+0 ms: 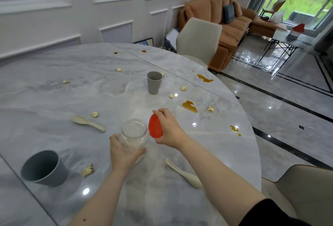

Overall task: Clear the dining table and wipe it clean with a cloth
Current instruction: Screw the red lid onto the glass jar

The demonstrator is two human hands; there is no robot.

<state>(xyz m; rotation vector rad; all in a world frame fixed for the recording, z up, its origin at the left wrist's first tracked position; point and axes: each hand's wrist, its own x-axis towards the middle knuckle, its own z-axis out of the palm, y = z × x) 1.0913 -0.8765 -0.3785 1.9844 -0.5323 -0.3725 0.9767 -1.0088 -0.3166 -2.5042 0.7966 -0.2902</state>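
Head view: left hand point(124, 151) grips glass jar point(134, 136) on the marble table point(54, 74); right hand point(168, 128) pinches red lid point(155, 126) just right of jar mouth, tilted; level lid over rim before twisting; spoons, cups, peel scraps lie around jar.

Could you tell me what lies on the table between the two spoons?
In the head view, the jar, gripped by the left hand, sits between the spoons.

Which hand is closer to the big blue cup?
Left. The left hand, holding the glass jar, is just right of the blue cup; the right hand with the red lid is farther right.
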